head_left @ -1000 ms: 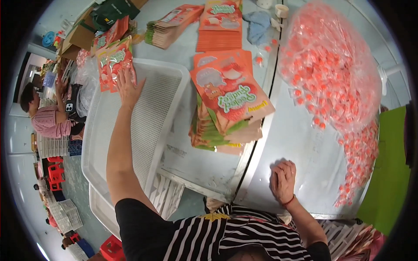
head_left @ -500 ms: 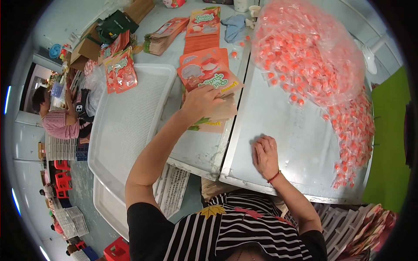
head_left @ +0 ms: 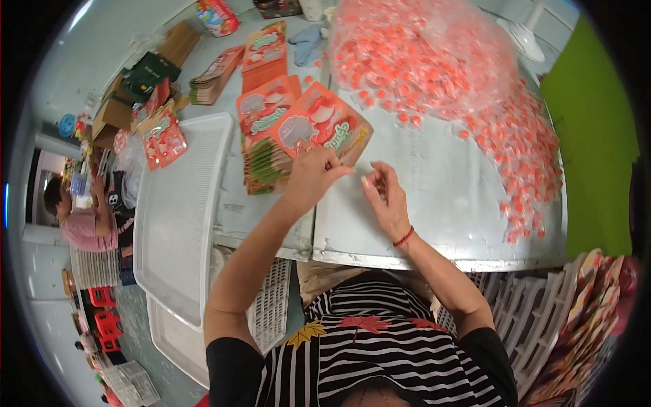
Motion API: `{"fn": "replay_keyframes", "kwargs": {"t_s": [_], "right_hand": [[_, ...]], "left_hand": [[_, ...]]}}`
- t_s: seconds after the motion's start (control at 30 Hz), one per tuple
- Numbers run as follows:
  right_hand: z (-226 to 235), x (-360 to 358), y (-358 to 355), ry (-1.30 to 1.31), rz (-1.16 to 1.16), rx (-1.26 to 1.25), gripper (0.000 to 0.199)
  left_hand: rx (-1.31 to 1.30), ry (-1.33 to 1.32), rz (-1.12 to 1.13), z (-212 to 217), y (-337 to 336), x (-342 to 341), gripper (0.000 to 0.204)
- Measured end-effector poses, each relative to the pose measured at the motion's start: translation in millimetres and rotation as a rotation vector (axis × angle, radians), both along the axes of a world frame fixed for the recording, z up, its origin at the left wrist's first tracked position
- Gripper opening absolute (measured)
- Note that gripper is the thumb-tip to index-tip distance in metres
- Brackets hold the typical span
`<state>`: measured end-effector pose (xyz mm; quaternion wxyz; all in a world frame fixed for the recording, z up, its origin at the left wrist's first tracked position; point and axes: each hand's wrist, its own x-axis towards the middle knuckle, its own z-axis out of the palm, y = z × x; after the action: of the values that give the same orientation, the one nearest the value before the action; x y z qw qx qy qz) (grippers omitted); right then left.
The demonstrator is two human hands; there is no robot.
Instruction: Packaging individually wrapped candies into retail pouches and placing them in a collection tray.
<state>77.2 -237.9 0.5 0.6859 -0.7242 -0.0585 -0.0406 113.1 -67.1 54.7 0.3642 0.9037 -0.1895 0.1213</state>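
Pouch | left hand — fingers curled, gripping its edge | right hand — fingers half-bent, apart

The pale grey surface is crossed by a narrow seam just to the right of the pile of red pouches. Directly behind the pile, a second stack of pouches is laid, and a third stack is placed behind it and to its left. A blue cloth is left crumpled behind the pile, toward its right. To the right of the pile, a large clear bag is rested, filled with small red-centred packets; more loose packets are strewn farther right of it.
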Motion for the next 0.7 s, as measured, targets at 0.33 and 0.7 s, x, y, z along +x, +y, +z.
{"fn": "replay_keyframes", "kwargs": {"t_s": [0.33, 0.7], "right_hand": [[-40.2, 9.0, -41.9, 0.081, -0.123, -0.207, 0.026], [-44.9, -13.6, -46.8, -0.193, -0.024, -0.762, 0.017]], "left_hand": [[-0.363, 0.441, 0.155, -48.4, -34.2, -18.6, 0.02], [0.359, -0.114, 0.065, -70.6, -93.9, -34.4, 0.03]]}}
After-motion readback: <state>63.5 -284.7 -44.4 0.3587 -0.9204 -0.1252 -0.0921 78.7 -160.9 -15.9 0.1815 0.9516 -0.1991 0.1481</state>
